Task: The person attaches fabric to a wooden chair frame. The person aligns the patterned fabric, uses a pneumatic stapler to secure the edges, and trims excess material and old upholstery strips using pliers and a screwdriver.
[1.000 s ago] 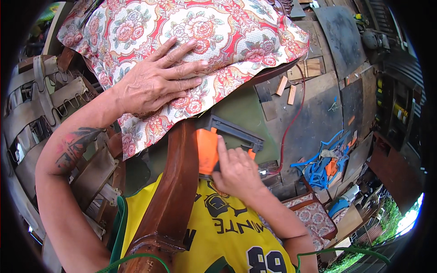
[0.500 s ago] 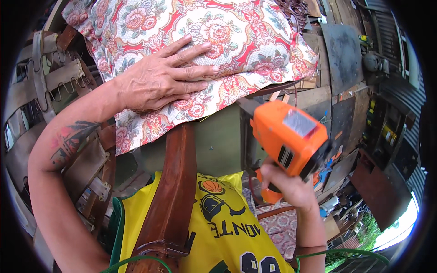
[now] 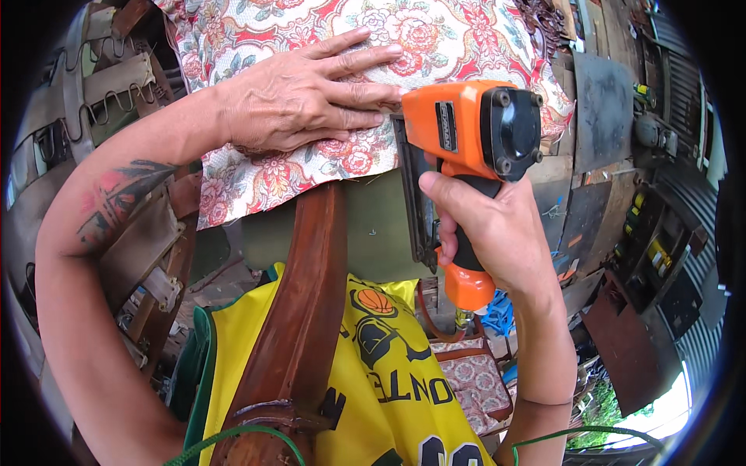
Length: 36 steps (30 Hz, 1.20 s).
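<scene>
Pressing down on a white and red floral upholstery cloth point(image 3: 435, 43), the left hand point(image 3: 299, 97) lies flat with its fingers spread, grasping nothing. The right hand point(image 3: 493, 213) is wrapped around the handle of an orange-and-black air stapler point(image 3: 454, 128), its head at the cloth's lower right part, just beside the left fingertips. The cloth covers the upper middle of the view; its cut lower edge lies over the top of a curved, reddish-brown varnished wooden member point(image 3: 311, 279) and an olive-green panel point(image 3: 381, 210).

The step in hand looks like smoothing the cloth and placing the stapler at its border for fastening. The next move would call for the left hand to keep the cloth taut and flat, and for the stapler's nose to sit square on the border, clear of those fingertips.

The stapler's head hides the spot where its nose meets or nears the cloth, so contact cannot be told. The trigger is out of sight too, and so is any finger on it. What supports the cloth from beneath is covered, and its upper end is cut off by the frame. Behind the right forearm, a blue object point(image 3: 497, 311) shows only in part, and the air line below the handle is hard to follow.
</scene>
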### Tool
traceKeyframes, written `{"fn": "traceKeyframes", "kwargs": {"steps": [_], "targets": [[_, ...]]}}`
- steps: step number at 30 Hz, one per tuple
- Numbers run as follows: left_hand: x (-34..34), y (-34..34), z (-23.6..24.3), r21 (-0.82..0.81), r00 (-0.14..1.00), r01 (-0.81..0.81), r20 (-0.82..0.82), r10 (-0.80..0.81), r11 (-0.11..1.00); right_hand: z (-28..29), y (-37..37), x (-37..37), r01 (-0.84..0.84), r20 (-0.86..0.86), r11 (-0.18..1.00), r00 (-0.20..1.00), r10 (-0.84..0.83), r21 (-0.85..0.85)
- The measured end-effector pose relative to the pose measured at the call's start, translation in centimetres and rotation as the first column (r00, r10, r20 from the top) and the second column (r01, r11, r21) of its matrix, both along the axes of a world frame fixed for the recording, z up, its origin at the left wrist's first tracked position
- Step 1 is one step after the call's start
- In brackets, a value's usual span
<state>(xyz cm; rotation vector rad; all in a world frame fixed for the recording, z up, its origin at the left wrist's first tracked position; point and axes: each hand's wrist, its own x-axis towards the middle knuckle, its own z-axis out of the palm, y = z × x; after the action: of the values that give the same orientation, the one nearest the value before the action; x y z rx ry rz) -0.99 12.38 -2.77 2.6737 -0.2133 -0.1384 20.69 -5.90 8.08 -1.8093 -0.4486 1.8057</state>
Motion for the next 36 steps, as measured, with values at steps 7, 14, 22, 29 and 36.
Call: {"fn": "traceKeyframes", "kwargs": {"steps": [7,14,22,29,36], "targets": [[0.0,0.1,0.1,0.013,1.000,0.008,0.006,-0.008,1.000,0.0,0.9,0.0,-0.038,0.005,0.999,0.999,0.038,-0.009],[-0.1,0.4,0.3,0.037,0.998,0.058,0.007,-0.058,0.998,0.5,1.7,-0.9,-0.096,0.045,0.995,0.994,0.095,0.016],[0.1,0.2,0.5,0.021,0.999,0.039,-0.036,-0.038,0.999,1.6,2.7,-1.1,-0.146,0.086,0.988,0.985,0.149,-0.050],[0.1,0.4,1.8,-0.001,0.997,0.018,-0.078,-0.018,1.000,0.3,3.0,-1.5,-0.207,0.125,0.965,0.966,0.228,-0.158],[0.7,0.6,2.0,0.018,0.994,0.068,-0.082,-0.066,0.998,0.8,2.8,-1.5,-0.280,0.225,0.949,0.925,0.306,-0.142]]}}
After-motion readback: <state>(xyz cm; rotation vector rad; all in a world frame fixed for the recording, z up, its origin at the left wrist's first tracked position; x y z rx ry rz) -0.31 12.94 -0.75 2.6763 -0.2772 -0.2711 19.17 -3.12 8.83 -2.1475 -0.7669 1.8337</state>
